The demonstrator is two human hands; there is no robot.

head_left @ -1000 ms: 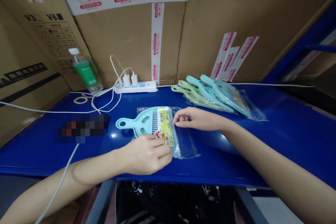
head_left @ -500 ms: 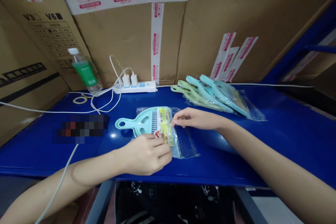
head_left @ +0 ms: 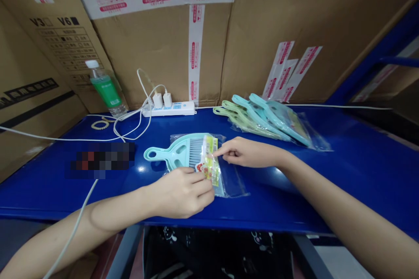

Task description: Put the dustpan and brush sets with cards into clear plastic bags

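Observation:
A small teal dustpan-and-brush set (head_left: 178,152) lies on the blue table (head_left: 343,170), half inside a clear plastic bag (head_left: 234,178). A yellow printed label card (head_left: 209,163) sits in the bag over the pan. My left hand (head_left: 183,192) is closed, pinching the near edge of the bag and card. My right hand (head_left: 245,152) lies on the bag with its forefinger stretched out, pressing the card's far end; the other fingers are curled.
A pile of bagged teal and green dustpan sets (head_left: 271,120) lies at the back right. A white power strip (head_left: 170,108) with chargers and cables, a green-labelled bottle (head_left: 106,89) and a bead bracelet (head_left: 100,124) are at the back left. Taped cardboard boxes (head_left: 262,30) wall the rear.
My right hand shifted slightly nearer and left, its forefinger now extended onto the card. The card has slid leftward and bunched narrower inside the bag. My left hand has stayed put.

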